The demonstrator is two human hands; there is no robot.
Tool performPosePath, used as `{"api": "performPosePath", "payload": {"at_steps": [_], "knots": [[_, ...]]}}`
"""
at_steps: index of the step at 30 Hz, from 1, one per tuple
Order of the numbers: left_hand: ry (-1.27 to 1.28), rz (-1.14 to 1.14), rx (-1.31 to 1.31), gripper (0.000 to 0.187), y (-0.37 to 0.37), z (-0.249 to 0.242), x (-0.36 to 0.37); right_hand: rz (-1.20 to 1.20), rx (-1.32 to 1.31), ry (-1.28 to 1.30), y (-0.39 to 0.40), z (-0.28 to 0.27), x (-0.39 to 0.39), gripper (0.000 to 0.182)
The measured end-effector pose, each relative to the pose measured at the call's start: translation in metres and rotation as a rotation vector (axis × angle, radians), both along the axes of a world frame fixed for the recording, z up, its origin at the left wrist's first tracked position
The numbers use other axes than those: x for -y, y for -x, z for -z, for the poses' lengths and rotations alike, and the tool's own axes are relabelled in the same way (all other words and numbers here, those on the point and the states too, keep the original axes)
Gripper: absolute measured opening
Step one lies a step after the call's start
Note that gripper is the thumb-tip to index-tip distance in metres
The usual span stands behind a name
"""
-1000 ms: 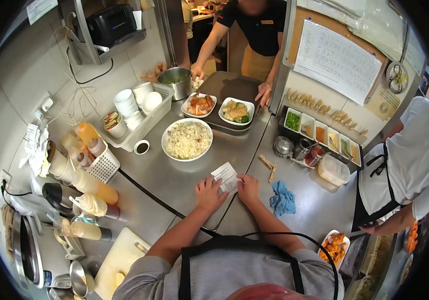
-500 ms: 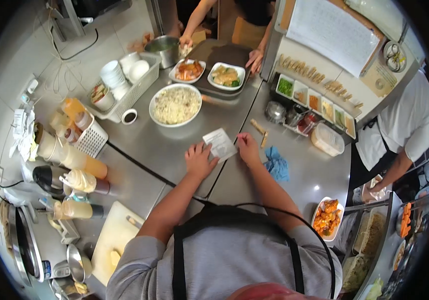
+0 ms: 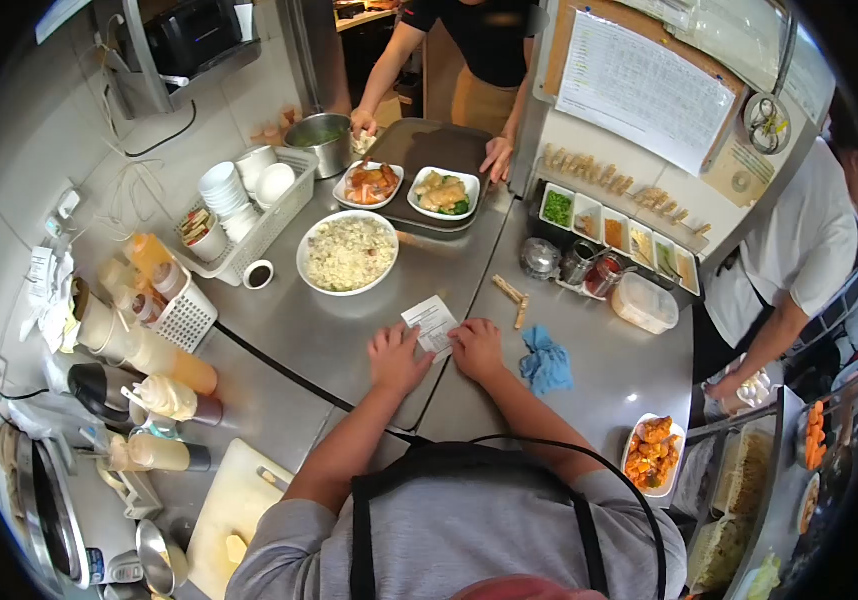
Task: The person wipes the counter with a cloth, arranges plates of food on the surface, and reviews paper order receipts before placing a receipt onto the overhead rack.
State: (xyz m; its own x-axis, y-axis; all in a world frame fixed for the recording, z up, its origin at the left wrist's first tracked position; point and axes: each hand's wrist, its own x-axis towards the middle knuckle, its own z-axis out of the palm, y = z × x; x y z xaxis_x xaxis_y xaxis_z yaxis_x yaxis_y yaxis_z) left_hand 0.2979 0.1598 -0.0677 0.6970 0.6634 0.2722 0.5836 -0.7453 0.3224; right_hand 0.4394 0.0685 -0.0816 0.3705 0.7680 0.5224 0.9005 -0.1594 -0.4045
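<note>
A printed paper slip (image 3: 430,322) lies on the steel counter in front of me. My left hand (image 3: 399,361) rests at its lower left edge, palm down with the fingers spread. At the right edge, my right hand (image 3: 476,348) has curled fingers that appear to grip the paper; its fingertips are partly hidden. Wooden clothespins (image 3: 510,289) lie just beyond the right hand, and a crumpled blue cloth (image 3: 546,360) is to its right. A large white bowl of fried rice (image 3: 349,253) stands beyond my left hand.
Across the counter, a co-worker's hands touch a brown tray (image 3: 449,145) near two filled dishes. Topping containers (image 3: 614,235) line the right wall. Sauce bottles (image 3: 164,375) and a cutting board (image 3: 239,500) are at left. A dish of orange-glazed pieces (image 3: 653,457) sits at lower right.
My right hand has moved left onto the paper slip's edge; before, it was apart from it. The slip has turned slightly. The whole view has shifted, showing more of the far side.
</note>
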Motion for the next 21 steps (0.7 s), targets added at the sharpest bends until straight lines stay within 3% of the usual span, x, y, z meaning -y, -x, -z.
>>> {"api": "performPosePath", "payload": {"at_steps": [7, 21], "knots": [[-0.042, -0.018, 0.043, 0.052, 0.006, 0.003, 0.000, 0.025, 0.008, -0.013, 0.001, 0.003, 0.000, 0.018], [0.034, -0.002, 0.041, 0.053, 0.006, -0.003, 0.002, 0.036, -0.054, 0.061, 0.002, -0.003, 0.003, 0.010]]}}
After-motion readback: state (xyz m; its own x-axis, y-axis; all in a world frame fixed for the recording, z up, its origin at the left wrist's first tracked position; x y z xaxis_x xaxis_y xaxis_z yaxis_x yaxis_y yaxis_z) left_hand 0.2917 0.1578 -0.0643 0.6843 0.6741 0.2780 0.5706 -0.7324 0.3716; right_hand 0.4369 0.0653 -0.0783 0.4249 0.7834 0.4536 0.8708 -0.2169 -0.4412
